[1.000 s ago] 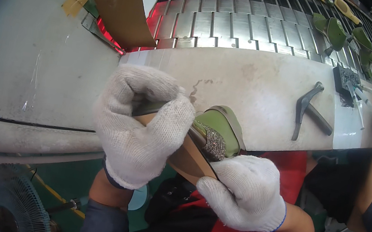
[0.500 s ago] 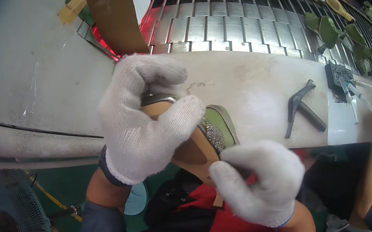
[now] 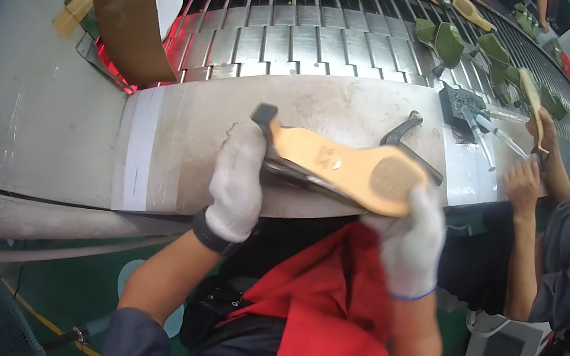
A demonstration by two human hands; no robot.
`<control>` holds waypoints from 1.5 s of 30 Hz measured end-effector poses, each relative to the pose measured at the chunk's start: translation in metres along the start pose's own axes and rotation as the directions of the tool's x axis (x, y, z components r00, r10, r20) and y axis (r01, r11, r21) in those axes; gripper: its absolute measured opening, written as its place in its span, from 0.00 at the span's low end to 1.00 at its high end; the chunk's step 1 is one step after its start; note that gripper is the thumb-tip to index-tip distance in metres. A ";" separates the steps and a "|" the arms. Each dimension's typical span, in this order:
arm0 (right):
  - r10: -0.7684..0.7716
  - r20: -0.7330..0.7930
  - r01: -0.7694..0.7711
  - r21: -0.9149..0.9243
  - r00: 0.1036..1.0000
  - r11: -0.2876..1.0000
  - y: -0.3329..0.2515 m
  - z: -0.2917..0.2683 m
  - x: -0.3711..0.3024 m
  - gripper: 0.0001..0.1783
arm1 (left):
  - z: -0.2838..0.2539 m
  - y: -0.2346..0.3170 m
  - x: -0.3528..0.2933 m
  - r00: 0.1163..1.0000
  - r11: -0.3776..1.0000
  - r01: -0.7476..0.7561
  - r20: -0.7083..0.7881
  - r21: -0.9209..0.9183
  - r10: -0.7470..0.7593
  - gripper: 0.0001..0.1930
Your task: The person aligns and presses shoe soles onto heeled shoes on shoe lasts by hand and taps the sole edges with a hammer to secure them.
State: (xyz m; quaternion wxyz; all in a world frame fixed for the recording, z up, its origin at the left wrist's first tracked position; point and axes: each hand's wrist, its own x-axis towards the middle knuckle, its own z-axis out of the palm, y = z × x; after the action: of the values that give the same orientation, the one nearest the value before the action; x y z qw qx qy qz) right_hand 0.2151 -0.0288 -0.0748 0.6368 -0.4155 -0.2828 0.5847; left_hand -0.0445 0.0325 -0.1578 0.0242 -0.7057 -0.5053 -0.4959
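Observation:
A high-heeled sandal [image 3: 336,165] is held above the near edge of the worktable, its tan sole facing up. Its dark heel block points left and its rounded toe end points right. My left hand [image 3: 236,189], in a white knit glove, is closed round the heel end. Gloved likewise and blurred by motion, my right hand [image 3: 414,241] grips the toe end. The sandal's upper is turned down and mostly hidden. Just beyond the toe end lies a dark hammer [image 3: 402,128], its handle partly behind the sandal.
Behind the worktable [image 3: 195,106] runs a metal slat conveyor [image 3: 297,37] carrying green shoe parts [image 3: 449,45]. A black block with syringes [image 3: 463,106] sits at right. Beside it, a co-worker's hands [image 3: 526,181] handle a tan sole piece. A brown board [image 3: 133,28] leans at back left.
The sandal has been turned sole up and lifted over the table edge. My right hand shifted to the toe end, my left to the heel end. My view has swung rightward.

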 end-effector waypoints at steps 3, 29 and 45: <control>0.188 0.133 -0.191 0.007 0.973 0.982 0.025 0.002 -0.035 0.26 | 0.000 -0.014 0.046 0.884 0.724 0.435 0.103 -0.535 -0.455 0.30; -0.168 0.905 0.905 -0.411 0.391 -0.113 -0.011 0.106 0.042 0.26 | -0.014 -0.007 0.084 0.835 0.467 0.534 0.526 -0.705 -0.160 0.59; -0.176 0.915 0.918 -0.383 0.362 -0.102 0.005 0.111 0.055 0.31 | -0.021 -0.013 0.084 0.858 0.433 0.494 0.503 -0.754 -0.102 0.50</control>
State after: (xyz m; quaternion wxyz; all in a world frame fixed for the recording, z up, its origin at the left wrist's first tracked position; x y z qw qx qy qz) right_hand 0.1275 0.0472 -0.0309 0.3155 -0.2940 -0.9021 0.0174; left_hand -0.0686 0.0853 -0.0923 -0.5219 -0.5992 -0.3001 -0.5278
